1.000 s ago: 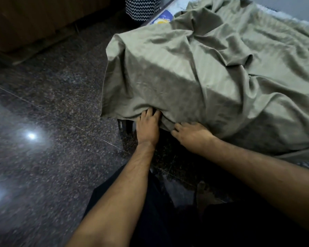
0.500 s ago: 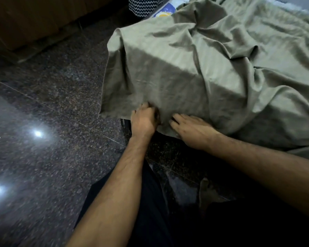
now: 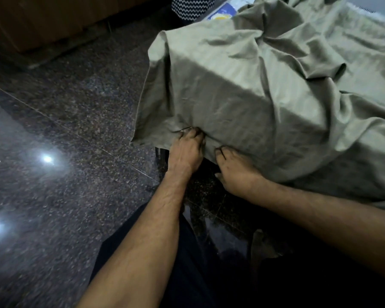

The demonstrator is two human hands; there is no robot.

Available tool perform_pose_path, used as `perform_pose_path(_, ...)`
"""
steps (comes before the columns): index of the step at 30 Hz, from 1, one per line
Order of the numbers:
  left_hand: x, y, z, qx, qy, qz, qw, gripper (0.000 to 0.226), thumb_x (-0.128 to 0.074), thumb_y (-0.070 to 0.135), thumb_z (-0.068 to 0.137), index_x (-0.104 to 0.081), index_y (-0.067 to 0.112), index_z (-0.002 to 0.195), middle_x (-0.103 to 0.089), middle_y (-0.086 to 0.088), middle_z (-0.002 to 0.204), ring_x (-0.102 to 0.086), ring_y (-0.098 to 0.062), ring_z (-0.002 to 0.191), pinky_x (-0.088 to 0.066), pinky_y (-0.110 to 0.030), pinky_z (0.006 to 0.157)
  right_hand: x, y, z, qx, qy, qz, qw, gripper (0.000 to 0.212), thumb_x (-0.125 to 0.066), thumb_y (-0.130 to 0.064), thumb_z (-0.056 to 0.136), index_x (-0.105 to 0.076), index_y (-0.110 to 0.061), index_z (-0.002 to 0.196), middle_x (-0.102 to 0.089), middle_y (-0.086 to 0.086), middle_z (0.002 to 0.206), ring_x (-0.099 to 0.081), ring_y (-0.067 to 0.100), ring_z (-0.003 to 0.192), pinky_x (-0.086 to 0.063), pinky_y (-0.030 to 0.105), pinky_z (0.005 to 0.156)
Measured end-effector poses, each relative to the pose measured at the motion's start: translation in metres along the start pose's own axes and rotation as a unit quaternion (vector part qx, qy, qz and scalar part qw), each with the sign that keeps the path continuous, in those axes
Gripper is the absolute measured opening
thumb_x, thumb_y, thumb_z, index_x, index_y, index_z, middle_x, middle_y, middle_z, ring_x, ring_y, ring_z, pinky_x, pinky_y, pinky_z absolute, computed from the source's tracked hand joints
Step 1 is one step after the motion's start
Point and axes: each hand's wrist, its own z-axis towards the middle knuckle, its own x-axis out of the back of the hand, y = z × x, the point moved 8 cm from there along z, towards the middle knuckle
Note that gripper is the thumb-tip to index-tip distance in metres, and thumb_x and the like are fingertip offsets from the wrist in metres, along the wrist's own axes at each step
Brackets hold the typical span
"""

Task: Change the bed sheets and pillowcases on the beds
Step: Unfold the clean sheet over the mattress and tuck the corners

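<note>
an olive-green bed sheet (image 3: 265,90) drapes over the bed's corner, filling the upper right of the frame. at its hanging lower edge, the left hand (image 3: 185,150) bunches the fabric in a curled grip; the right hand (image 3: 236,172) curls its fingers into the hem just beside it. dark polished floor (image 3: 65,130) fills the left.

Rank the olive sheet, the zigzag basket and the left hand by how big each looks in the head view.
1. Olive sheet, by far the largest.
2 and 3. Left hand and zigzag basket look about alike; the basket is cut off by the frame's top edge and farther away, so no ranking.
</note>
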Motion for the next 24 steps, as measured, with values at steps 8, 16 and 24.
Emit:
perform_pose_path(8, -0.022, -0.001, 0.011, -0.068, -0.126, 0.073, 0.987, 0.058, -0.019, 0.044, 0.106, -0.041, 0.016, 0.152, -0.039, -0.004, 0.16, -0.027, -0.023, 0.15, -0.01, -0.038, 0.125, -0.021, 0.042, 0.042, -0.131, -0.035, 0.183, 0.974, 0.066, -0.042, -0.051, 0.102, -0.029, -0.013, 0.155, -0.029, 0.013, 0.162, -0.028, 0.029, 0.148, -0.025, 0.038, 0.121)
perform_pose_path(16, -0.029, -0.015, 0.045, -0.084, -0.065, 0.128, 0.986, 0.048, -0.031, 0.035, 0.102, -0.071, 0.01, 0.094, -0.072, -0.02, 0.092, -0.067, -0.039, 0.087, -0.05, -0.045, 0.083, -0.022, 0.063, 0.048, -0.158, 0.168, 0.164, 0.959, 0.046, -0.035, -0.053, 0.101, -0.065, -0.027, 0.125, -0.072, 0.006, 0.117, -0.069, 0.032, 0.102, -0.055, 0.04, 0.085)
perform_pose_path(24, -0.027, -0.019, 0.086, -0.117, -0.276, 0.242, 0.923, 0.063, -0.021, 0.041, 0.105, -0.046, 0.0, 0.146, -0.044, -0.022, 0.152, -0.041, -0.037, 0.14, -0.03, -0.036, 0.114, -0.018, 0.059, 0.044, -0.055, 0.263, 0.111, 0.957, 0.042, -0.041, -0.039, 0.104, -0.067, -0.014, 0.125, -0.071, 0.011, 0.12, -0.066, 0.027, 0.109, -0.051, 0.034, 0.096)
